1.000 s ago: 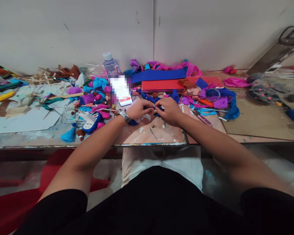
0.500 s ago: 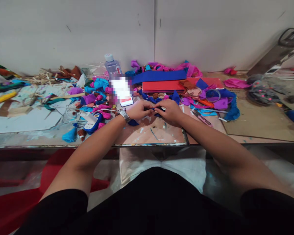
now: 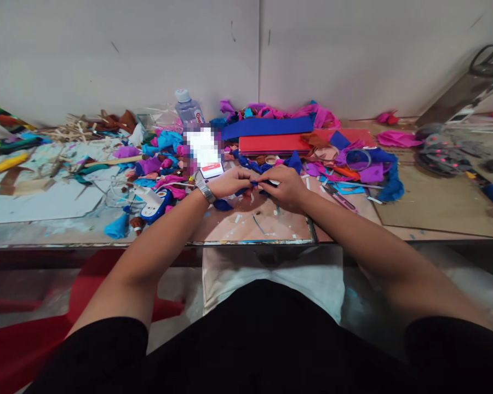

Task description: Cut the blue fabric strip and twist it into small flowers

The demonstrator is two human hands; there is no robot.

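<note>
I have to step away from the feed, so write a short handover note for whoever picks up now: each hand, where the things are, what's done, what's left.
Left hand: closed on one end of the small dark blue paper piece, watch on its wrist.
Right hand: pinching the other end of the same piece; both just above the table.
Nearby: red sheet stack and blue sheet behind the hands, water bottle back left, tape ring to the right, coloured scraps all around.
Done: the piece is in both hands.
Left: cannot tell how far along the shaping is; the fingers hide it.

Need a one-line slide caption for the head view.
Both hands, left hand and right hand, pinch a blue paper piece over a cluttered table.
</note>
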